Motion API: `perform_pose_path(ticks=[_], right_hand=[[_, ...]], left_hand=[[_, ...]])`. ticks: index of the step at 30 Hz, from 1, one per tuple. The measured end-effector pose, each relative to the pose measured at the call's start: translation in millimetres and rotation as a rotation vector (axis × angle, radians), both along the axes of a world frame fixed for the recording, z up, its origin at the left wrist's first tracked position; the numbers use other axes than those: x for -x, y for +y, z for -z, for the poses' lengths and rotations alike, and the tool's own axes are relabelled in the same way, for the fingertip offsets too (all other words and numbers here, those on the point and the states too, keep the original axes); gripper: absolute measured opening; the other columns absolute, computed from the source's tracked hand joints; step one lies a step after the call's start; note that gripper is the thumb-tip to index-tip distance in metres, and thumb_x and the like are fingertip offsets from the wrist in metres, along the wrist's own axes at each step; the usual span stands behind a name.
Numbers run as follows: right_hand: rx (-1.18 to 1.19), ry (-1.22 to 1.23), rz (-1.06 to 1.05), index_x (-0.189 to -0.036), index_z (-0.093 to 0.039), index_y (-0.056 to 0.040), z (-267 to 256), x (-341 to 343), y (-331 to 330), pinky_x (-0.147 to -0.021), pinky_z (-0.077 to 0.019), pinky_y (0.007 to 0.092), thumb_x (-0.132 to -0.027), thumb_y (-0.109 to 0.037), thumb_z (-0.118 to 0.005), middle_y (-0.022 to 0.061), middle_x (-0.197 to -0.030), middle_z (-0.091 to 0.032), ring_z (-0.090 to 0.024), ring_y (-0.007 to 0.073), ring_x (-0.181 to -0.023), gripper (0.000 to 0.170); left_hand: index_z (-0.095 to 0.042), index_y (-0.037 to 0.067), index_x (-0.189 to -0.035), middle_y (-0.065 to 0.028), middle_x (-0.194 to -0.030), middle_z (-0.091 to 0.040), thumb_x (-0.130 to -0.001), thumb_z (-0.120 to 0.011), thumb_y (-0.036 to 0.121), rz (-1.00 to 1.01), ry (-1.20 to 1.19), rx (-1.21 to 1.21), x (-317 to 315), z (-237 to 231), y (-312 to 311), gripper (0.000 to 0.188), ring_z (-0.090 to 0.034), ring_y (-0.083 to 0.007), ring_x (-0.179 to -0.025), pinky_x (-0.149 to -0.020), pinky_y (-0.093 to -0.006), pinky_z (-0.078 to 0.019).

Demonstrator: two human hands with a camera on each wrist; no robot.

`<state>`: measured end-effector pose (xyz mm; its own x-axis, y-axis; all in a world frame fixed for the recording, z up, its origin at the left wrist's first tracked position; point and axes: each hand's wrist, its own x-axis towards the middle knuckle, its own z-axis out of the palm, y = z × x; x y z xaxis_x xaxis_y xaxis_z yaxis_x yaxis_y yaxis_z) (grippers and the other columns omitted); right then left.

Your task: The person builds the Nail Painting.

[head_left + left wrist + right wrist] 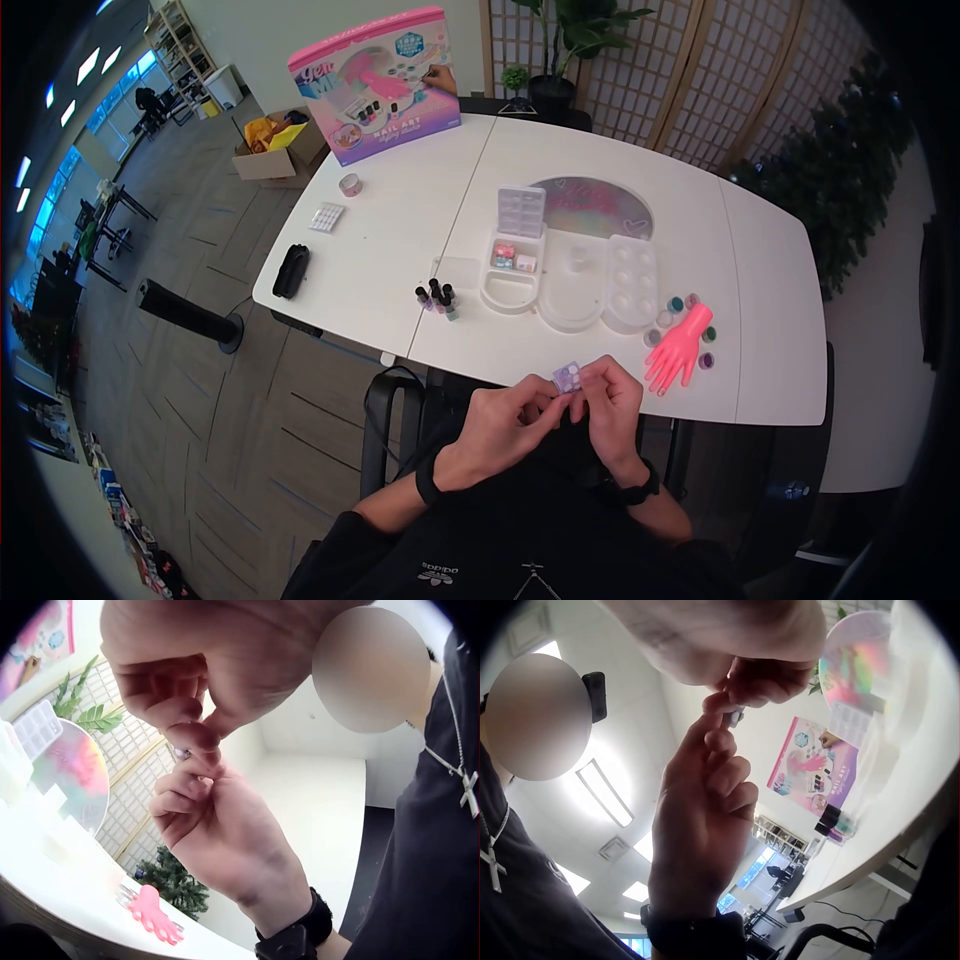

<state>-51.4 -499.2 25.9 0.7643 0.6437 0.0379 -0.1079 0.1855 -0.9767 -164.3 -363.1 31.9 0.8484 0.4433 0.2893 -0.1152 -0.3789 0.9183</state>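
Note:
In the head view my left hand (508, 425) and right hand (612, 405) meet just past the near table edge. Between them they pinch a small purple piece with whitish round spots (567, 378), thumbs and fingertips at its sides; its exact kind I cannot tell. The left wrist view has the right hand (225, 832) below the left, their fingertips together and mostly covering the piece. From the right wrist, the left hand (705, 802) shows with curled fingers, and a bit of the piece (736, 717) peeks out. A pink model hand (682, 347) lies on the table to the right.
Small pots (708, 361) surround the model hand. A white compartment tray (570, 290) stands mid-table before an oval iridescent panel (600, 205). Dark-capped polish bottles (437, 297) cluster to its left. Farther left are a black case (292, 271), a white pad sheet (327, 217), a jar (350, 185) and the nail art box (380, 85).

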Motion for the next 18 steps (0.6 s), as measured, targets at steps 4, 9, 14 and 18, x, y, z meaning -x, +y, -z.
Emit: perform_pose_path(ticks=[4,9,14,18], right_hand=[[0.002,-0.085,0.005,-0.108,-0.067,0.0015,-4.9,-6.3,-5.4,-0.066,-0.0502,0.0259,-0.113,-0.013,-0.064,0.0043,-0.075,-0.065,-0.062,0.0095,-0.070,0.016],[0.060,-0.812,0.086,-0.120,-0.070,-0.0018,-14.5,-11.5,-5.6,-0.086,-0.0573,0.0349,-0.094,-0.002,-0.081,0.0106,-0.111,-0.072,-0.071,0.0225,-0.095,0.029],[0.104,-1.118,-0.025,-0.126,-0.070,-0.0047,-30.5,-14.1,-1.1,-0.096,-0.0576,0.0402,-0.083,0.001,-0.088,0.0089,-0.130,-0.071,-0.071,0.0295,-0.112,0.047],[0.102,-1.201,-0.052,-0.125,-0.070,-0.0048,-29.3,-21.2,0.9,-0.093,-0.0581,0.0401,-0.083,0.002,-0.087,0.0080,-0.126,-0.074,-0.072,0.0298,-0.108,0.046]], left_hand=[[-0.072,0.000,-0.100,-0.0034,-0.069,-0.075,-0.104,-0.078,0.010,0.041,0.059,0.147,2.8,-13.1,7.7,0.013,-0.068,-0.0047,-0.057,-0.051,-0.0227,-0.0483],[-0.072,0.000,-0.097,-0.0006,-0.066,-0.071,-0.107,-0.075,0.014,0.060,0.076,0.294,3.7,-19.9,14.7,0.018,-0.060,-0.0009,-0.055,-0.050,-0.0202,-0.0411],[-0.073,0.000,-0.097,-0.0002,-0.066,-0.071,-0.108,-0.075,0.015,0.066,0.067,0.281,6.7,-18.2,15.8,0.018,-0.059,-0.0012,-0.056,-0.050,-0.0198,-0.0395],[-0.075,0.000,-0.101,-0.0011,-0.067,-0.071,-0.108,-0.074,0.012,0.067,0.012,0.227,5.7,-15.1,16.3,0.014,-0.060,-0.0017,-0.057,-0.050,-0.0203,-0.0404]])
